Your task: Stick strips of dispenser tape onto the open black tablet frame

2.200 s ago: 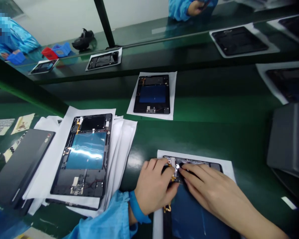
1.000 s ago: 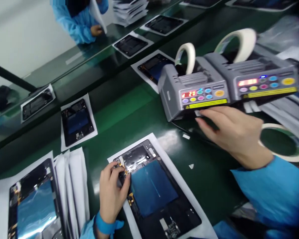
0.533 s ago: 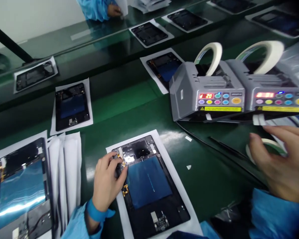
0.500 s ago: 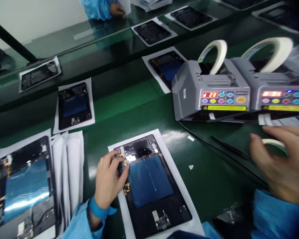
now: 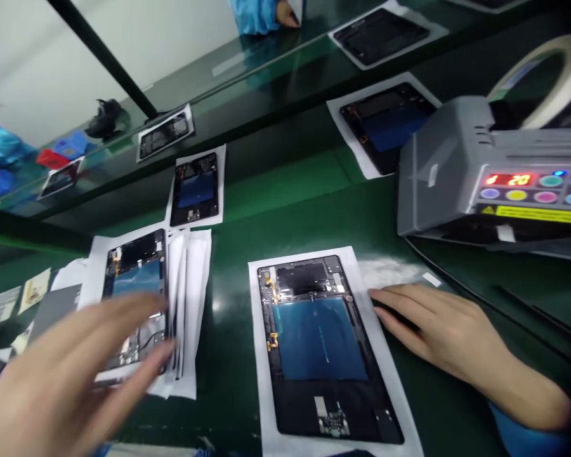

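Observation:
An open tablet chassis (image 5: 321,343) with a blue battery panel lies on a white sheet (image 5: 257,355) in front of me. My right hand (image 5: 438,333) rests flat beside the sheet's right edge, fingertips touching the paper, holding nothing. My left hand (image 5: 71,381) is blurred and raised at lower left with fingers spread, empty, over a second open tablet (image 5: 136,298) that lies on a stack of white sheets (image 5: 190,304).
A grey tape dispenser (image 5: 495,171) with a red display and a white tape roll (image 5: 542,76) stands at right, a black cable running in front of it. More tablets (image 5: 196,188) on sheets lie along the green belt. Other people's blue sleeves (image 5: 261,13) show at the far side.
My left hand has left the tablet's top-left corner and swung out to the left. My right hand came back from the tape dispenser to the sheet's right edge. The view has turned left.

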Tool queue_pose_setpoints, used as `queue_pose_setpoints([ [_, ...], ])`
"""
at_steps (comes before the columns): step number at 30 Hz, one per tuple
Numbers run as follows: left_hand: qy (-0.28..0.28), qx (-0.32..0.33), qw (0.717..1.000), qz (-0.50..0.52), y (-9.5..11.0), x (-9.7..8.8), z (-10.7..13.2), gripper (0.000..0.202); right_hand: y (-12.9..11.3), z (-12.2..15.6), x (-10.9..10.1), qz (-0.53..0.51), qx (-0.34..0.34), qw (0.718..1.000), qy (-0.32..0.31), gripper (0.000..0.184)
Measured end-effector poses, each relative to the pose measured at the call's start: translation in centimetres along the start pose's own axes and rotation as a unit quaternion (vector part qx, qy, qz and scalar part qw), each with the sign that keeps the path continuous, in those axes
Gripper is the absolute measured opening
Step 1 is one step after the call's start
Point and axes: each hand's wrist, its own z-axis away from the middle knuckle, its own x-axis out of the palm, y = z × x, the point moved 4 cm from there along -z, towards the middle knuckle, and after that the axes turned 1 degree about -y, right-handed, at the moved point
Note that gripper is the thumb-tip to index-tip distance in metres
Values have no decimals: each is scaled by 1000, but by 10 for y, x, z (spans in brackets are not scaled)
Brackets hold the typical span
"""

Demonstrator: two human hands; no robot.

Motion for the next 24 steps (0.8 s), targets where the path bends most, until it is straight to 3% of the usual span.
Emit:
queue_pose_setpoints([
  [1,-52,16,995,-88,-1,6,-27,47,0,3,3,-9,-6,1000,-5,17],
  [3,-197,-12,953,-231,-13,33,-82,61,0,9,8,-28,-14,1000,-5,20],
  [6,-236,-69,931,-271,-39,73,-147,36,3,15,14,-50,-5,999,8,22],
  [8,-260,-96,920,-277,-54,98,-169,33,6,17,18,-57,3,998,11,24],
  [12,-284,-114,914,-267,-68,121,-176,37,10,17,20,-50,21,998,8,26],
  [18,-282,-113,916,-263,-72,123,-180,37,10,10,16,-34,13,999,-1,30],
  [21,-256,-102,924,-265,-57,119,-192,35,10,9,13,-31,-4,999,-6,28],
  [24,-225,-65,937,-261,-19,107,-190,26,11,13,11,-24,-12,999,-24,28],
])
